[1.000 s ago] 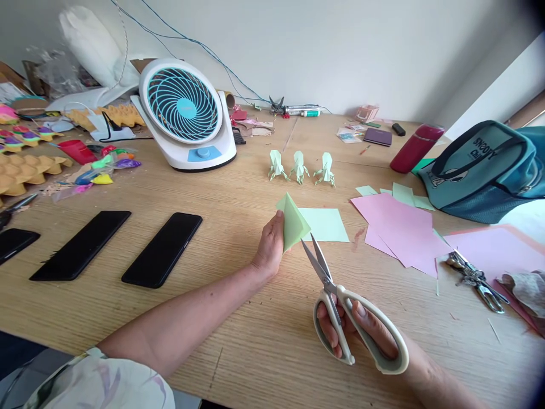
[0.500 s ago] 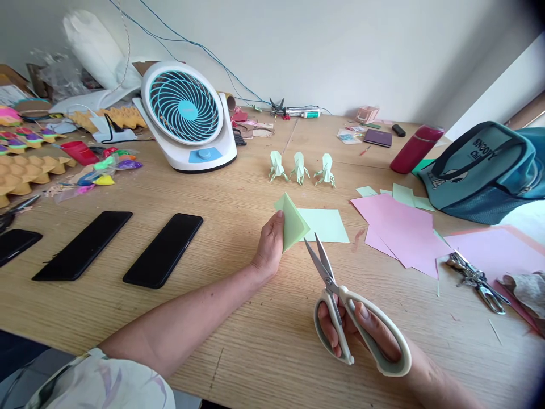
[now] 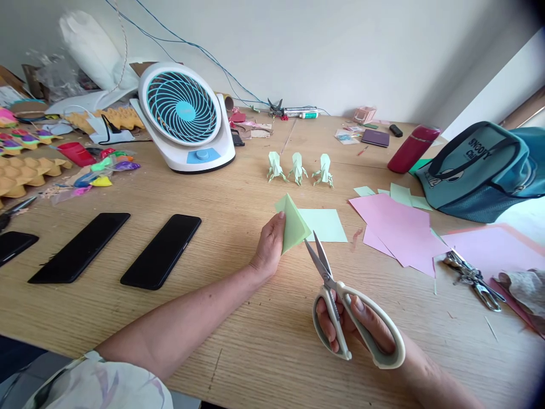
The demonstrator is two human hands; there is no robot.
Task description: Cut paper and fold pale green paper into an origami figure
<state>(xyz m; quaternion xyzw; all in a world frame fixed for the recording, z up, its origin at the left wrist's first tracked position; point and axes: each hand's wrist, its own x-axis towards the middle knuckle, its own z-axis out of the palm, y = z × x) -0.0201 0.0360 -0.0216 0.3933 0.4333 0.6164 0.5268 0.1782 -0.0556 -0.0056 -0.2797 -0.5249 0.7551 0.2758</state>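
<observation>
My left hand (image 3: 269, 241) is closed on a folded piece of light green paper (image 3: 295, 226), thumb on the near face, its corner pointing right. A pair of scissors (image 3: 327, 275) with cream handles is in my right hand (image 3: 366, 324), fingers through the loops. The blades stand apart, their tips close to the paper's right corner; I cannot tell whether they touch it. Behind the folded piece, a pale green sheet (image 3: 330, 225) lies flat on the table. Three folded green paper figures (image 3: 297, 168) stand in a row farther back.
Pink sheets (image 3: 402, 224) and small green squares lie to the right, before a teal bag (image 3: 477, 170) and a red bottle (image 3: 413, 149). Metal tools (image 3: 472, 278) rest at far right. Two black phones (image 3: 160, 251) and a fan (image 3: 185, 116) are left.
The scissor handles have closed slightly, with the blades still apart near the paper's corner. The view has shifted a little; my left hand keeps its hold on the folded paper.
</observation>
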